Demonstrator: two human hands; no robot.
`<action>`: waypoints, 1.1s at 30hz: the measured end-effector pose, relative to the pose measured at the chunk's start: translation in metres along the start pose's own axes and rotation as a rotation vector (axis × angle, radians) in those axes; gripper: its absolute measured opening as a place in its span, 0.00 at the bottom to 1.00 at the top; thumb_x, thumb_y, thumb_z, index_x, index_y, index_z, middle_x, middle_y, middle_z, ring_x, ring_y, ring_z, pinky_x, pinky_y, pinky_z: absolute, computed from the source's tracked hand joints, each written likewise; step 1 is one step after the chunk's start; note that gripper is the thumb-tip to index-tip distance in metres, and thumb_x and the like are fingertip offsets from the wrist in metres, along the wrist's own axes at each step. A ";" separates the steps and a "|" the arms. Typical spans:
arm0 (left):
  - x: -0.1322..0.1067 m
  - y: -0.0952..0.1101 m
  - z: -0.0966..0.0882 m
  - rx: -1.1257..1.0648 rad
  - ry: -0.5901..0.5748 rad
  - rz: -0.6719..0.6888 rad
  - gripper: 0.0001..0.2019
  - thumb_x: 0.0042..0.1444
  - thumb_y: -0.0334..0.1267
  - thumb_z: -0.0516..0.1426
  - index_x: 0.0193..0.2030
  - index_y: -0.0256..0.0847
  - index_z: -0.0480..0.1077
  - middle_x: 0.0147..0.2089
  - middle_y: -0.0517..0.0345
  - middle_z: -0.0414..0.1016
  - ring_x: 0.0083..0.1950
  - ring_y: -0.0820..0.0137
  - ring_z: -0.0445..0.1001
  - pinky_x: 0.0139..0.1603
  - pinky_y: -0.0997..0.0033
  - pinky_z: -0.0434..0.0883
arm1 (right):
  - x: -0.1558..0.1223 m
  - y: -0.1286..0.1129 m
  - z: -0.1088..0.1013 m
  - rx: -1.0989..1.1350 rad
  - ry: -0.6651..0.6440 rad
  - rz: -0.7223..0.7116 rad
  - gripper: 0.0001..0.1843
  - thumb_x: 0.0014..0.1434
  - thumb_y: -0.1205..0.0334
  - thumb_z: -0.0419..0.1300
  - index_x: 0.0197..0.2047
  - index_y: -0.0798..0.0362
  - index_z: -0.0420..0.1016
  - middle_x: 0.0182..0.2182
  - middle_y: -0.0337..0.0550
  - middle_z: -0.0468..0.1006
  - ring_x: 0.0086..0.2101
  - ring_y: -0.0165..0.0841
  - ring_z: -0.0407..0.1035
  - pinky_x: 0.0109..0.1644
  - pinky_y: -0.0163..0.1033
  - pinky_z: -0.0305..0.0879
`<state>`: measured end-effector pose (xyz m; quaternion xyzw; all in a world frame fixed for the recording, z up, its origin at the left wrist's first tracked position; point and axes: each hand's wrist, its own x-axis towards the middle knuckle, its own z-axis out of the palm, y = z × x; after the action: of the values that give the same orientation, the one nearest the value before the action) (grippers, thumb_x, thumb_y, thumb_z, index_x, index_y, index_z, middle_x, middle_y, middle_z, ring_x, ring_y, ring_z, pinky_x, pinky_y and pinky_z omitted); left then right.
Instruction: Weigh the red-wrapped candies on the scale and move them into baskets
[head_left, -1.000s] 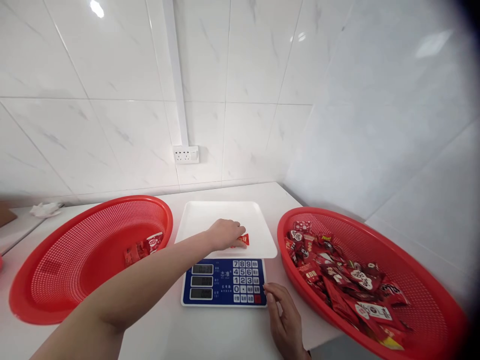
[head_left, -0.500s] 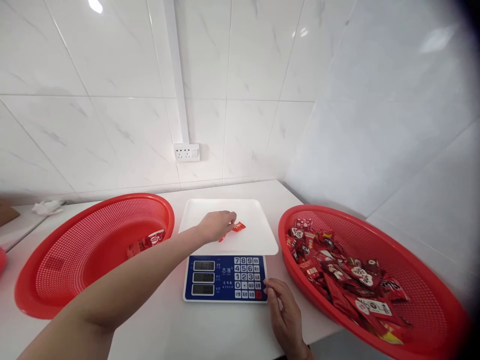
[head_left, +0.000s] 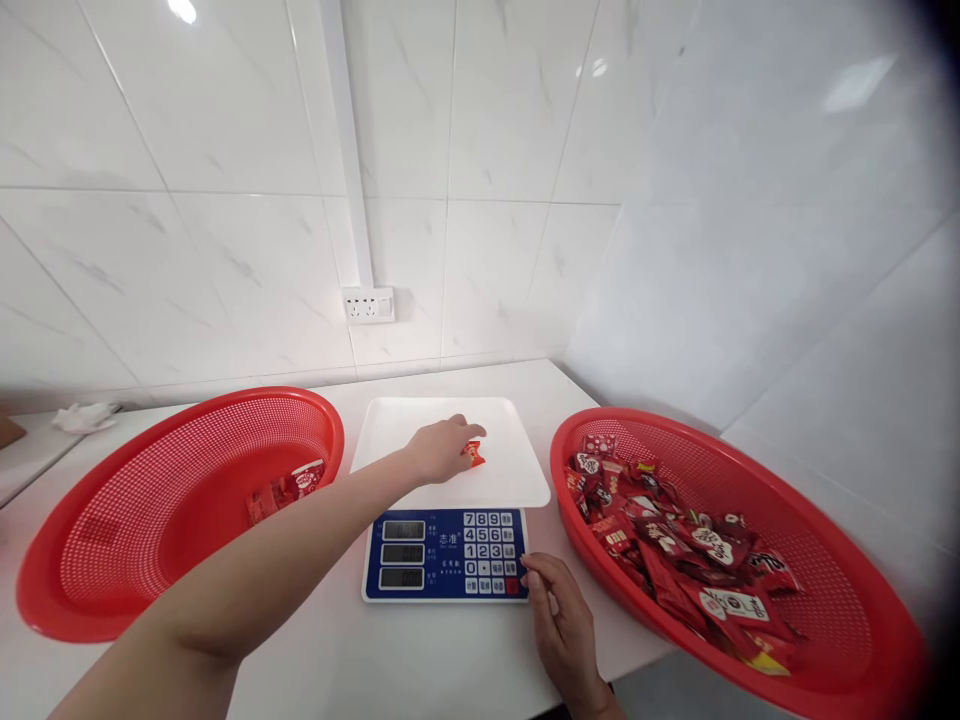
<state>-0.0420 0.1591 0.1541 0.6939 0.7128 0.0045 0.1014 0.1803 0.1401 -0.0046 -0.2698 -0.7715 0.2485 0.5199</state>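
My left hand (head_left: 444,450) is over the white pan (head_left: 386,470) of a digital scale (head_left: 442,565). Its fingers are closed around a small red candy packet (head_left: 475,454), whose right end shows below the index finger. The palm side and some of the fingers are hidden. By the scale's lower right corner is my right hand (head_left: 562,625), curled with thumb and index fingertip close together and nothing visible between them. Those fingertips are at the scale's edge, beside the red key.
A red perforated basket (head_left: 75,530) on the left holds a few red packets (head_left: 289,487), partly behind my left forearm. Another red basket (head_left: 847,640) on the right contains many wrapped packets (head_left: 675,550). A wall socket (head_left: 368,305) is behind the scale; crumpled white tissue (head_left: 85,418) lies far left.
My left hand has shifted slightly right over the candy packet, which now looks turned and more covered by the fingers. My right hand stays by the scale's corner. The view has shifted a little.
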 end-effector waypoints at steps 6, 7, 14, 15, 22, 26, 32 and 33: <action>0.007 0.013 0.004 0.122 -0.064 0.079 0.12 0.52 0.27 0.51 0.41 0.43 0.71 0.47 0.50 0.67 0.48 0.60 0.69 0.40 0.63 0.71 | -0.002 0.001 0.000 0.016 -0.007 0.018 0.09 0.61 0.68 0.51 0.42 0.52 0.70 0.34 0.46 0.75 0.35 0.32 0.71 0.35 0.34 0.71; 0.007 0.012 0.004 0.132 -0.067 0.079 0.12 0.52 0.27 0.50 0.40 0.42 0.70 0.46 0.49 0.68 0.46 0.60 0.70 0.39 0.63 0.71 | -0.002 0.001 0.000 0.017 -0.007 0.025 0.09 0.61 0.67 0.50 0.42 0.52 0.70 0.34 0.46 0.75 0.35 0.33 0.71 0.35 0.34 0.71; 0.007 0.003 0.004 0.166 -0.075 0.056 0.15 0.54 0.29 0.49 0.47 0.43 0.68 0.45 0.49 0.68 0.46 0.59 0.69 0.38 0.62 0.70 | -0.001 -0.002 0.000 0.023 -0.018 0.059 0.08 0.61 0.65 0.51 0.40 0.51 0.71 0.33 0.45 0.75 0.33 0.33 0.72 0.35 0.35 0.71; 0.007 0.001 0.004 0.166 -0.075 0.051 0.14 0.54 0.30 0.49 0.45 0.43 0.69 0.45 0.49 0.68 0.46 0.59 0.70 0.37 0.63 0.70 | -0.001 -0.002 0.000 0.025 -0.018 0.062 0.08 0.61 0.65 0.51 0.40 0.51 0.71 0.33 0.45 0.75 0.33 0.33 0.72 0.35 0.35 0.71; 0.005 -0.006 0.005 0.186 -0.055 0.070 0.12 0.56 0.31 0.47 0.42 0.44 0.69 0.44 0.51 0.69 0.44 0.62 0.70 0.36 0.66 0.70 | -0.005 0.001 0.001 0.029 -0.035 0.117 0.08 0.62 0.63 0.51 0.39 0.52 0.71 0.32 0.45 0.76 0.30 0.33 0.72 0.31 0.34 0.70; 0.006 -0.003 0.009 0.219 -0.043 0.084 0.13 0.54 0.28 0.49 0.41 0.42 0.70 0.42 0.49 0.69 0.45 0.59 0.70 0.37 0.63 0.69 | -0.006 0.002 0.003 0.049 -0.052 0.159 0.10 0.62 0.61 0.50 0.40 0.52 0.71 0.31 0.46 0.76 0.30 0.33 0.72 0.31 0.34 0.71; 0.001 -0.009 -0.001 0.181 0.008 0.076 0.10 0.55 0.30 0.49 0.35 0.43 0.70 0.40 0.54 0.71 0.41 0.66 0.71 0.33 0.71 0.67 | -0.006 0.002 0.002 0.045 -0.042 0.192 0.11 0.61 0.59 0.51 0.39 0.52 0.72 0.30 0.45 0.77 0.28 0.33 0.72 0.30 0.34 0.71; -0.005 -0.013 -0.007 0.174 0.034 0.064 0.10 0.55 0.30 0.49 0.35 0.43 0.70 0.40 0.55 0.71 0.41 0.66 0.71 0.33 0.71 0.67 | -0.006 0.002 0.002 0.040 -0.040 0.196 0.11 0.61 0.58 0.51 0.39 0.53 0.72 0.30 0.45 0.77 0.28 0.33 0.72 0.30 0.34 0.71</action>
<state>-0.0554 0.1548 0.1594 0.7223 0.6896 -0.0426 0.0283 0.1805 0.1372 -0.0105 -0.3285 -0.7464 0.3190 0.4830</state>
